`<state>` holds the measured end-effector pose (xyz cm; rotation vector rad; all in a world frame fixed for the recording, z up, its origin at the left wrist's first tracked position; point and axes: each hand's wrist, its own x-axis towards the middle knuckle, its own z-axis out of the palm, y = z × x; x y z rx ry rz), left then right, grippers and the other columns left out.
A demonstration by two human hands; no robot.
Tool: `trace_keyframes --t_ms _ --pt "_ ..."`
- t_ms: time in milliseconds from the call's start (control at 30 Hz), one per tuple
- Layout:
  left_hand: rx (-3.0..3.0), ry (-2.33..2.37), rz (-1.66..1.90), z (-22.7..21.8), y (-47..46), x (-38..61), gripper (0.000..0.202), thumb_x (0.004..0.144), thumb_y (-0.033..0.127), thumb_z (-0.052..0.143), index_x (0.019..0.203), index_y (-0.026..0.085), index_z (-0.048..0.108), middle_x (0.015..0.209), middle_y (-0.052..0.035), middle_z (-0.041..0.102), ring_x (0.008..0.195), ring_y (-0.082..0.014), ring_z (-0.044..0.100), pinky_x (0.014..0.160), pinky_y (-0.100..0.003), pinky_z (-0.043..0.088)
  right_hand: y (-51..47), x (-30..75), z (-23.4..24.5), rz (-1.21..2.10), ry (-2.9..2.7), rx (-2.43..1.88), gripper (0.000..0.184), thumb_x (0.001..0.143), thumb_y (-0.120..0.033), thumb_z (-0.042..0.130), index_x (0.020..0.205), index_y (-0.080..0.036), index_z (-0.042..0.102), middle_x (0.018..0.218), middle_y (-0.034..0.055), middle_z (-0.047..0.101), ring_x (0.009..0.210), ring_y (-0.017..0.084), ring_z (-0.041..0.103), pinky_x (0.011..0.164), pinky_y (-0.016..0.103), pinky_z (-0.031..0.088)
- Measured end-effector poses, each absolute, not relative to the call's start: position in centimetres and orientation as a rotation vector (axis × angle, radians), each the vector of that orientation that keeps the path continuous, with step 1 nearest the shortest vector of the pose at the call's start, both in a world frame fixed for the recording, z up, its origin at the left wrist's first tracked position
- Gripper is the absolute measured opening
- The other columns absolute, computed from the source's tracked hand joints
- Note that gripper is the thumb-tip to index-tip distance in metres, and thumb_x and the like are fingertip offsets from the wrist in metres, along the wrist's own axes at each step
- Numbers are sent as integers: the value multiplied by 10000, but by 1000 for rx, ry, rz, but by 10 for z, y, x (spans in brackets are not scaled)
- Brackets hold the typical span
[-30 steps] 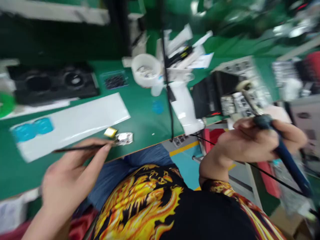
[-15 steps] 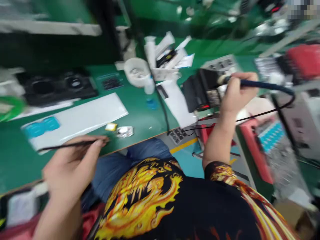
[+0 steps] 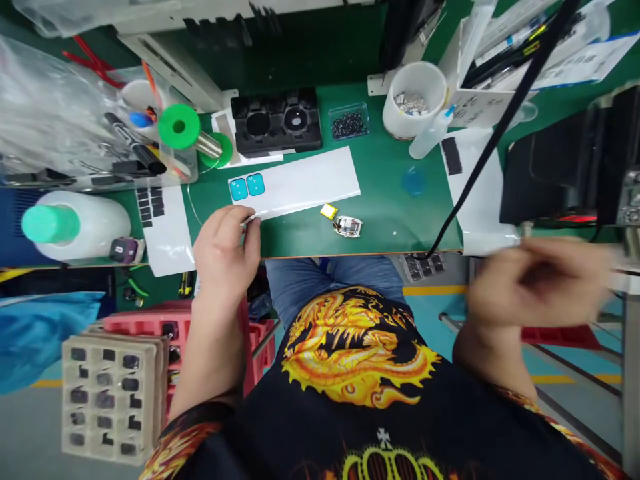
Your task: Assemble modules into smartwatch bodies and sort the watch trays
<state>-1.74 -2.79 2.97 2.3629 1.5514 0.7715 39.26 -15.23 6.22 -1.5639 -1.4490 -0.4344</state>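
Note:
My left hand is closed in a pinch at the lower edge of a white sheet. A thin tool shows only as a short tip between thumb and forefinger; its kind is hidden. On the sheet lie two blue rounded-square pieces. To the right, a small open electronic device rests near the table edge, with a yellow battery beside it. My right hand is smeared by motion at the table's right front. Something small and pale shows by its fingertips, too blurred to name.
A black cable hangs across the right side. Behind are a black fixture, a tray of tiny black parts and a white cup. Left stand a solder spool and a white bottle. Stacked part trays sit below.
The view has swung left. My left hand still pinches the thin tool. My right hand has come away from the back right toward the table edge; the blue-corded handle it held no longer shows in it.

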Motion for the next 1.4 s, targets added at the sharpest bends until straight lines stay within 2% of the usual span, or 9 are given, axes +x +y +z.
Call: trace_keyframes --t_ms 100,200,400,533,700,967,1100,1267,1400 --pt "2521 1517 608 19 -17 -22 228 1084 197 606 1239 223 771 1274 -180 760 1221 -362 675 1072 -550 521 -143 329 41 -27 -1876 -1494 403 1048 -359 757 1422 -220 701 1094 102 741 947 279 691 807 430 574" --pt "2575 1483 504 12 -13 -19 304 1064 137 560 1257 220 779 1318 -190 737 1233 -383 640 1071 -577 502 -117 297 22 240 -1985 -1569 540 1033 -385 777 1505 -162 638 1338 192 686 1181 373 644 992 535 573" --pt "2468 1491 633 20 -35 4 393 1003 104 629 1351 218 773 1453 -200 693 1292 -382 632 1112 -599 510 -86 294 -1 311 -2093 -1666 206 1059 -332 733 1173 -161 732 1146 157 694 1047 326 619 913 468 534" --pt "1840 1301 895 20 -71 38 268 1025 307 793 1284 238 799 1217 -101 792 1045 -250 739 974 -445 621 -95 287 3 275 -1843 -1566 215 1036 -352 762 1174 -189 742 1102 120 723 1002 283 669 871 434 566" --pt "864 934 956 13 -95 73 368 1006 431 863 1327 261 809 1242 -93 810 1013 -200 787 872 -339 671 -111 264 25 379 -1638 -1446 222 994 -375 826 1118 -202 761 1015 70 764 803 192 671 715 352 577" --pt "497 873 939 26 -97 75 410 923 414 954 1268 259 795 1164 -49 806 967 -169 799 844 -282 679 -113 245 25 292 -1641 -1380 200 1006 -381 824 1075 -209 748 952 51 776 757 177 680 680 342 587" --pt "451 938 995 27 -103 73 329 912 391 967 1083 218 745 1030 -11 794 825 -126 772 758 -246 665 -111 248 29 251 -1641 -1415 211 1010 -401 815 1057 -207 745 940 50 778 735 175 667 663 337 570" --pt "520 876 947 27 -110 74 352 957 467 921 1144 192 809 1101 -73 813 941 -177 788 874 -326 684 -112 245 35 262 -1635 -1433 197 1003 -394 792 1029 -203 748 931 46 775 722 167 651 671 333 563" --pt "502 854 969 24 -108 75 394 939 466 942 1245 243 832 1225 -67 811 1073 -168 777 962 -292 652 -116 239 35 338 -1667 -1406 203 1013 -391 810 1068 -205 751 960 52 791 752 182 677 697 347 575"
